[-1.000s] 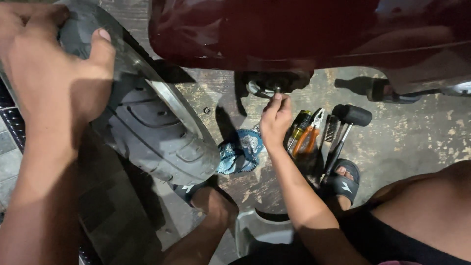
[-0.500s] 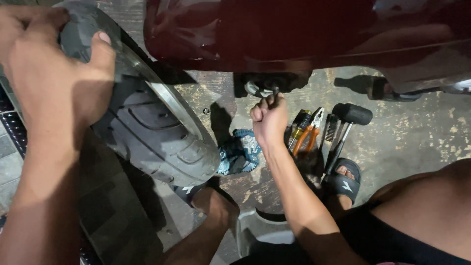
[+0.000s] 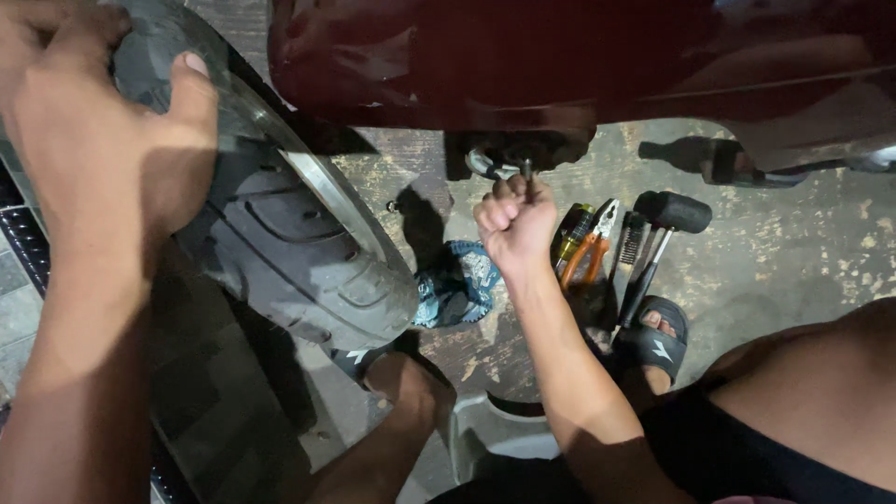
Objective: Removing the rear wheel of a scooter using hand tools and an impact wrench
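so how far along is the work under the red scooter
Done: tools are laid out on the floor, orange-handled pliers and a black mallet among them. In hand: the right hand is fisted on a small tool at a metal fitting beneath the red body, while the left hand grips the tyre. Left: the fitting remains attached.

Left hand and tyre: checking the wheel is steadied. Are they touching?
Touching. The head view shows the left hand pressed on the tyre, thumb over its edge.
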